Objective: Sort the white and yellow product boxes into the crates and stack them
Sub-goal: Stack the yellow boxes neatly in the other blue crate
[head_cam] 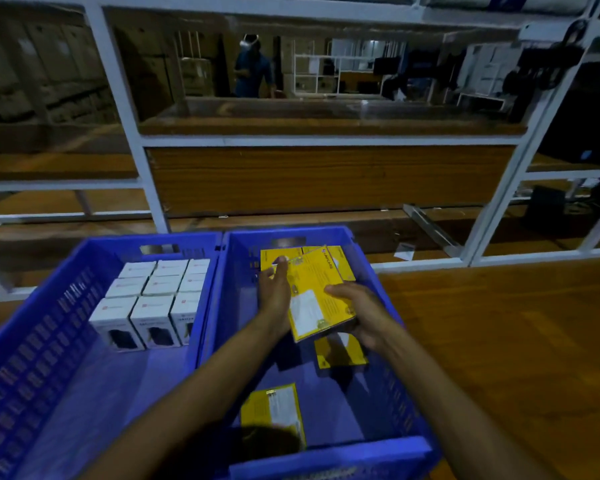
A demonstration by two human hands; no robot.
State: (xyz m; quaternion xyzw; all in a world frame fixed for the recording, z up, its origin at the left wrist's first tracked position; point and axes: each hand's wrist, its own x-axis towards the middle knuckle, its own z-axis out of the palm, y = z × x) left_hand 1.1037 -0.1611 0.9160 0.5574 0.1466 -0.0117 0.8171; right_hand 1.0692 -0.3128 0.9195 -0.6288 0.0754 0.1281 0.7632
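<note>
Both hands are holding one flat yellow cardboard product box (317, 289) over the right of two blue crates.

A brown wooden desk (499, 341) is carrying the two blue perforated plastic crates side by side, walls touching, with a white-framed glass partition (326, 142) standing behind them. The left crate (42, 341) is holding small upright white product boxes (153, 299), which are sitting in tight rows at its far end. The right crate (326, 459) is holding more flat yellow boxes: some are leaning at the far wall (343, 261), one is lying near the middle (340, 353), and another is lying close to the near wall (274, 414). The held box is hanging tilted above this crate – the left hand (274, 292) is clasping its left edge, fingers reaching up to the far corner, and the right hand (361, 313) is gripping its near right side, thumb lying on top.
</note>
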